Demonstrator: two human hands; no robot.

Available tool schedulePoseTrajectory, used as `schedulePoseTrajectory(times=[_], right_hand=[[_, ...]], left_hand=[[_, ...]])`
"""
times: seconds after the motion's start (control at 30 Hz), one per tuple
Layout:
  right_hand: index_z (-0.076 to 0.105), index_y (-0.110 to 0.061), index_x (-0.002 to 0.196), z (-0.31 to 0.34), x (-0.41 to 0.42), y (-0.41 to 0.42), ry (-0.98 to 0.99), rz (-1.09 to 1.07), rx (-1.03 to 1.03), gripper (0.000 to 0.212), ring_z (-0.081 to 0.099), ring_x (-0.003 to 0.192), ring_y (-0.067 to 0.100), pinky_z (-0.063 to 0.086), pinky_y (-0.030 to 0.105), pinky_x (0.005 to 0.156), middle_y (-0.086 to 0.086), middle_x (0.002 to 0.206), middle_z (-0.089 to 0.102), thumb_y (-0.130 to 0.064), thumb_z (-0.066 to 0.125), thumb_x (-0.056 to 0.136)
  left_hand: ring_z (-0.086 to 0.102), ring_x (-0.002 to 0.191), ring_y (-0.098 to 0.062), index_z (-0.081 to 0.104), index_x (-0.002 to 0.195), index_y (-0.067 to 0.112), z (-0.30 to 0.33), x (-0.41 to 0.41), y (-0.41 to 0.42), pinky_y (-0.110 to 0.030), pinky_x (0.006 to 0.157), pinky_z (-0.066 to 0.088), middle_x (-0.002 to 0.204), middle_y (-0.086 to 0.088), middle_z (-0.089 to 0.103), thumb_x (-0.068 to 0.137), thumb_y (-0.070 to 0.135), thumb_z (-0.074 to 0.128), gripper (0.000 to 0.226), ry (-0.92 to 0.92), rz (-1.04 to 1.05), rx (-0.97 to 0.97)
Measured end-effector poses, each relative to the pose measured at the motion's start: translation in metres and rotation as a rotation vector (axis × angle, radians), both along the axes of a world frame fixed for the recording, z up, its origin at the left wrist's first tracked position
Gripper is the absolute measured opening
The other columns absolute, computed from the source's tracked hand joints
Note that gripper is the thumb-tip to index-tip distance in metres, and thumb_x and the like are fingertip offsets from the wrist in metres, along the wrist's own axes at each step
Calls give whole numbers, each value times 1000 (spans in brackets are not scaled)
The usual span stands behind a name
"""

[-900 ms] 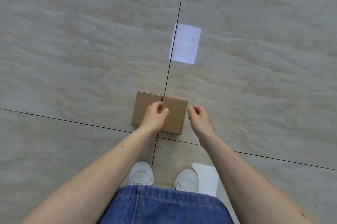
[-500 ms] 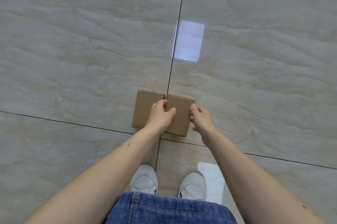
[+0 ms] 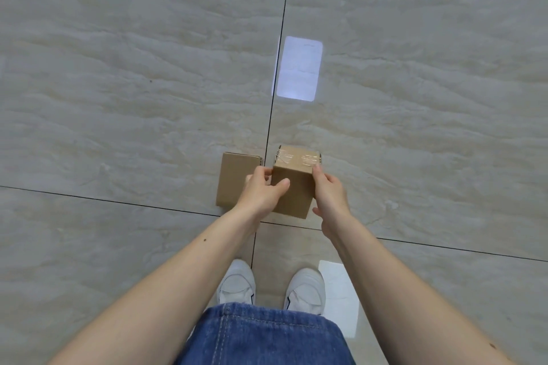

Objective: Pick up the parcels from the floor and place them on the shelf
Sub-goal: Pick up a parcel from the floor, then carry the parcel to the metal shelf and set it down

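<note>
I can read no words, numbers or brand marks anywhere. The box (image 3: pixel 293 186) I hold has only clear tape across its top, with nothing printed. The other box (image 3: pixel 234 180) on the floor is plain brown cardboard too.

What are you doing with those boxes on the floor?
A person is bending over a tiled floor and has one small cardboard box gripped between the left hand and the right hand, tipped up. A second box lies flat on the floor just to its left. No shelf is in view.
</note>
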State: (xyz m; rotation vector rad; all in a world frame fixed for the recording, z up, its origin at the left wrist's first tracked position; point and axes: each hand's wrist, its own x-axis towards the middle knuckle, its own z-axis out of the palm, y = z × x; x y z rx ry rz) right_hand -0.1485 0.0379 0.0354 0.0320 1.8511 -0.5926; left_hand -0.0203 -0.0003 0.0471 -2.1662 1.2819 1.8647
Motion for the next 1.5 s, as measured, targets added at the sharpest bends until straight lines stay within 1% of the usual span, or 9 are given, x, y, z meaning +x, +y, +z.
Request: schedulePoseTrajectory(times=[0.13,0.3,0.47,0.63,0.77,0.9,1.23,1.37,1.5], right_hand=[[46,-16,143,58,-1,3,61,-50,-33,62,52,125,24,42,50,109,3,137,56,-53,51,94],[41,-17,147,145,-4,3,112,-43,-93,65,54,116,22,46,46,106,-5,112,54,-51,54,94],[39,-15,148,241,-9,-4,170,7,-207,64,55,108,18,39,29,92,-12,96,51,-44,58,95],[39,-16,148,340,-17,-20,152,16,-320,59,57,103,14,39,26,89,-14,97,51,-35,58,96],[39,-21,148,415,-21,-27,93,-7,-433,52,58,95,7,40,16,73,-7,108,55,-24,55,99],[48,-23,142,478,-22,-32,36,-5,-528,43,59,105,11,44,21,76,2,128,60,-14,50,99],[48,-32,116,574,-16,-43,16,-105,-566,34,60,92,3,52,39,74,-16,108,59,-47,65,90],[50,-30,108,596,-19,-46,16,-145,-607,23,63,84,8,54,35,68,-9,104,62,-32,66,91],[58,-26,106,617,-28,-51,50,-118,-627,19,63,79,9,57,33,60,-5,99,65,-28,64,88]], left_hand=[[53,100,-10,47,117,19,55,0,6,-21,69,39,123,3,53,88,37,67,39,8,65,14],[54,123,-20,40,141,17,143,-4,8,-39,106,44,137,-4,53,87,45,67,67,60,148,1],[49,133,-28,22,156,19,243,-12,-8,-47,112,40,149,-11,45,92,47,60,80,112,174,-25],[57,122,-26,15,155,38,344,-17,-30,-36,86,49,146,-3,48,93,50,55,75,157,158,-48],[61,116,-24,26,148,47,419,-20,-42,-38,85,51,141,10,50,94,52,52,60,220,129,-83],[69,92,-13,43,130,43,478,-24,-47,-32,76,57,121,3,64,94,49,56,39,286,181,-168],[59,119,-32,47,110,49,566,-32,-45,-52,98,53,134,-18,52,78,49,60,35,349,231,-251],[69,104,-24,34,129,53,585,-29,-43,-45,81,59,121,-2,64,83,35,65,59,415,278,-174],[69,94,-21,13,143,58,604,-20,-53,-51,91,53,96,17,56,78,44,68,87,429,328,-132]])
